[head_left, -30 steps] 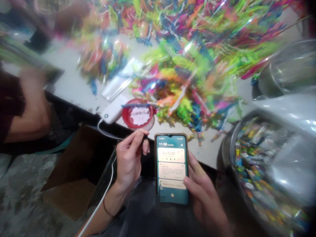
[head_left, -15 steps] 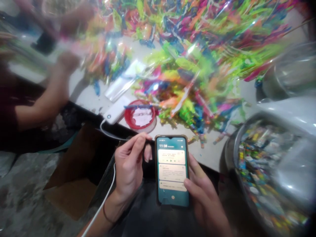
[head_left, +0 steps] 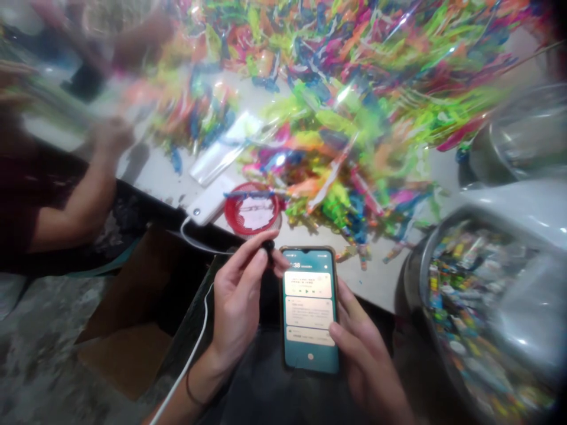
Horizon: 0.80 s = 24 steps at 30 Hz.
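A smartphone with a lit teal screen and pale notification cards stands upright in front of me. My right hand is closed on its right side, thumb over the screen's edge. Beside its top left corner is my left hand, pinching a small black object whose kind I cannot make out. The fingertips partly cover the clock on the screen. A white cable runs by my left wrist and forearm.
Colourful plastic wrappers are heaped over the white table. Close by are a red basket and a white power strip. A metal pot of small wrapped pieces stands right. Another person's arm is at left, above a cardboard box.
My left hand has moved slightly right, over the phone's top left corner, and the small black object now shows in its fingers. The other person's arm has shifted a little left and down.
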Each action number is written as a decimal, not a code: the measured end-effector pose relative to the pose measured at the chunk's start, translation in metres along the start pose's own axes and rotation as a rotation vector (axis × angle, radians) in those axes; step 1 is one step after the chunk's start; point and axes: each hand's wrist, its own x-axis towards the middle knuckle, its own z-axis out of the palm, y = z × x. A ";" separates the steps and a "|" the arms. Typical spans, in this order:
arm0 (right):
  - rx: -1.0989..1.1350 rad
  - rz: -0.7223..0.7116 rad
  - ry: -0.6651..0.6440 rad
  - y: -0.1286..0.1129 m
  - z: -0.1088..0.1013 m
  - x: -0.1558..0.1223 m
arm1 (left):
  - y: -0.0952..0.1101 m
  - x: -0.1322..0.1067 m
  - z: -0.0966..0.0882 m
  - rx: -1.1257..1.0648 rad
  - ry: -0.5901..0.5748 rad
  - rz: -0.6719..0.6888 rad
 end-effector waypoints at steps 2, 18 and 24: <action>-0.015 -0.004 -0.011 0.000 -0.001 0.001 | -0.001 0.000 -0.001 0.020 0.007 -0.010; -0.001 0.000 0.056 0.002 0.001 0.001 | 0.000 -0.004 -0.005 0.049 -0.013 0.011; 0.016 0.003 0.010 0.002 -0.001 0.003 | -0.004 -0.003 -0.004 0.076 0.010 0.015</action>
